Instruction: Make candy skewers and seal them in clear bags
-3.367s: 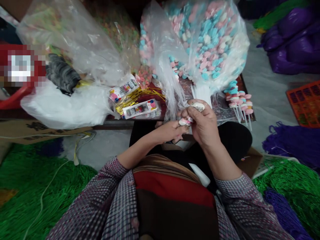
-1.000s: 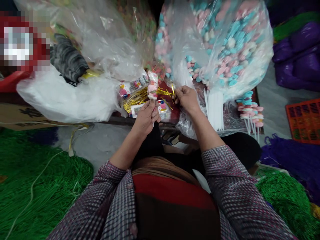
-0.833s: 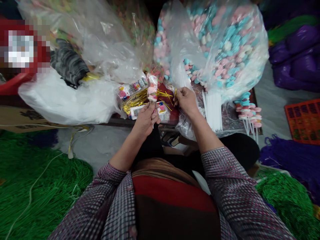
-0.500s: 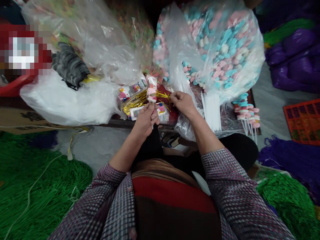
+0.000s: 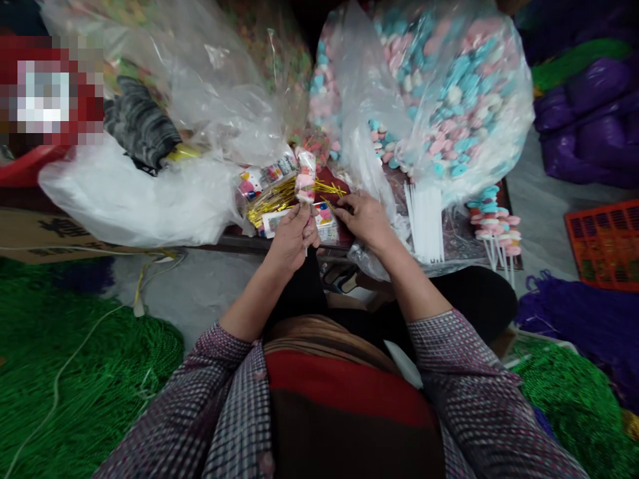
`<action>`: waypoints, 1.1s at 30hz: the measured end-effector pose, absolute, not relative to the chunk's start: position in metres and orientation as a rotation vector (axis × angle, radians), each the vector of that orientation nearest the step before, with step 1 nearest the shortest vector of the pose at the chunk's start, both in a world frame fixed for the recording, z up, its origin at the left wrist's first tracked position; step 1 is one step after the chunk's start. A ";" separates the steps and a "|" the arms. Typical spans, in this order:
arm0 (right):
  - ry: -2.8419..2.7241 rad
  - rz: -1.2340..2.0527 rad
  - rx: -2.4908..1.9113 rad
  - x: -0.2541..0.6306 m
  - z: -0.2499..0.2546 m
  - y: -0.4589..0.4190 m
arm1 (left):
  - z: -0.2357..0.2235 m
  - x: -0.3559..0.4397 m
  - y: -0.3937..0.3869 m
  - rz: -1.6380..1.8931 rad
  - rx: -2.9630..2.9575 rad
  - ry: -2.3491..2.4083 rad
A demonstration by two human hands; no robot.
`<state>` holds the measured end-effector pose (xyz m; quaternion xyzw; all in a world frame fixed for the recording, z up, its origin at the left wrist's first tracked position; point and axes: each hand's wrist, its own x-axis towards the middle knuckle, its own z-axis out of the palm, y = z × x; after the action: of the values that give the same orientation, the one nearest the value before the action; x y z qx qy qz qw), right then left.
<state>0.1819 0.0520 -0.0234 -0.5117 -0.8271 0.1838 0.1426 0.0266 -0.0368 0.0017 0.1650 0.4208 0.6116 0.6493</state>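
Note:
Wrapped in a clear plastic bag, a marshmallow skewer with pink and white pieces stands upright in my left hand. The fingers close around its stick, just under the candy. My right hand is to the right, its thumb and fingertips pinched at the end of a thin gold twist tie. A pile of gold twist ties lies behind and left of the skewer. Printed plastic bags lie on the dark red table beside my left hand.
Large clear bags of pink, blue and white candy stand at the back. White sticks and finished skewers lie on the right. A white plastic bag and a grey glove are left. Green cords cover the floor.
My right hand has drawn slightly toward me, its fingertips now lower beside the printed bags. My left hand keeps holding the skewer in nearly the same place.

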 end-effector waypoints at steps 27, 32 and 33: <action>-2.050 0.737 -1.304 0.174 0.012 -0.006 | -0.007 0.048 -0.042 1.242 0.499 1.133; -2.245 0.489 -1.378 0.174 0.001 -0.004 | -0.003 0.050 -0.041 1.212 0.496 1.140; -2.261 0.462 -1.393 0.174 0.000 -0.004 | -0.002 0.050 -0.041 1.200 0.479 1.140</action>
<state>0.1736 -0.0045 -0.0001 -0.5040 -0.8180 0.1671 0.2213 0.0502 -0.0408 -0.0024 0.2110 0.5021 0.5283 0.6513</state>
